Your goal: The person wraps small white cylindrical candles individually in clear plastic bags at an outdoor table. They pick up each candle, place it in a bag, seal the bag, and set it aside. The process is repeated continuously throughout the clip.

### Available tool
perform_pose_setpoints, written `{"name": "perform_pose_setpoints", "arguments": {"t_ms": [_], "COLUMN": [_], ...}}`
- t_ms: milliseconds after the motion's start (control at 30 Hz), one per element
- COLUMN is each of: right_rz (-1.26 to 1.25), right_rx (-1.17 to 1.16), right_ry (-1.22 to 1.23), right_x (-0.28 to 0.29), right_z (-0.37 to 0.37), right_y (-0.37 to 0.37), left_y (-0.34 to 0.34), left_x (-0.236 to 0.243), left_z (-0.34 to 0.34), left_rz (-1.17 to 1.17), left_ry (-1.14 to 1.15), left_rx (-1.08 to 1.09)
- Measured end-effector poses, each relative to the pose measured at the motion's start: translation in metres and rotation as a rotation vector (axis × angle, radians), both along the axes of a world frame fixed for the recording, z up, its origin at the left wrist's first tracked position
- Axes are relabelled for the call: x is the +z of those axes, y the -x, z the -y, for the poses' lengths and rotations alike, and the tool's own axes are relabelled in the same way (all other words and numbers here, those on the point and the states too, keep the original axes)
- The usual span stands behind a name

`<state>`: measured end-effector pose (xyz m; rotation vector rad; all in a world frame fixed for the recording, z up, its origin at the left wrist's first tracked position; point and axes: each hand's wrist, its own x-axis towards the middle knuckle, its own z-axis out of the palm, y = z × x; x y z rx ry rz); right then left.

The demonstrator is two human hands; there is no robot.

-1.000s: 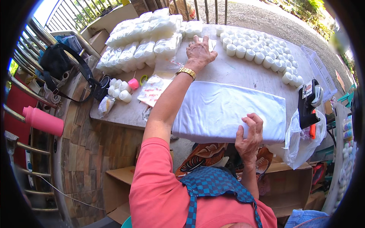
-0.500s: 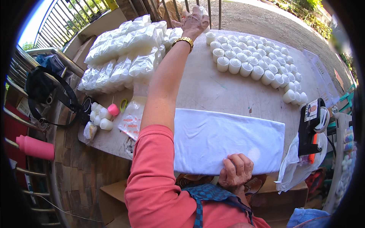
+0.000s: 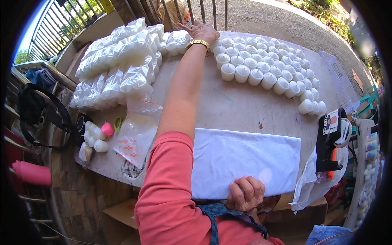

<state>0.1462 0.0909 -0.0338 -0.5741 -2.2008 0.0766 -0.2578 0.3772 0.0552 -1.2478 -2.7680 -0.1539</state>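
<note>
My left hand (image 3: 204,33) reaches across the table to its far edge, a gold watch (image 3: 198,43) on the wrist. Its fingers are spread, and no held thing shows; the side toward the white candles (image 3: 256,74) is partly hidden. These short candles stand upright in close rows to its right. Left of it are clear bags of white candles (image 3: 178,42), with a larger stack of bagged candles (image 3: 122,53) nearer. My right hand (image 3: 247,194) rests curled at the near edge of a folded white cloth (image 3: 245,157). Whatever its fingers may hold is hidden.
Loose white candles (image 3: 96,136), a pink ball-shaped item (image 3: 108,129), green-handled scissors (image 3: 118,123) and a printed plastic bag (image 3: 134,139) lie at the table's left. A black holder (image 3: 328,143) and white plastic bag (image 3: 304,183) are at right. Metal bars (image 3: 202,14) border the far edge.
My left hand held a white item beyond the far edge; now it is lower, beside the candle rows, and that item no longer shows. The view has shifted slightly. My right hand stays at the cloth.
</note>
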Motion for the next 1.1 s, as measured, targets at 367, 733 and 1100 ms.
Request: {"name": "perform_pose_setpoints", "arguments": {"t_ms": [367, 733, 1100], "right_rz": [-0.008, 0.019, 0.016], "right_rx": [0.025, -0.022, 0.0], "right_ry": [0.013, 0.027, 0.044], "right_x": [0.005, 0.006, 0.009], "right_z": [0.003, 0.004, 0.003], "right_y": [0.002, 0.002, 0.005], "left_y": [-0.004, 0.05, 0.042], "left_x": [-0.009, -0.059, -0.045], "left_z": [0.019, 0.081, 0.088], "left_rz": [-0.01, -0.199, -0.132], "left_ry": [-0.179, -0.448, -0.362], "left_rx": [0.055, -0.522, -0.283]}}
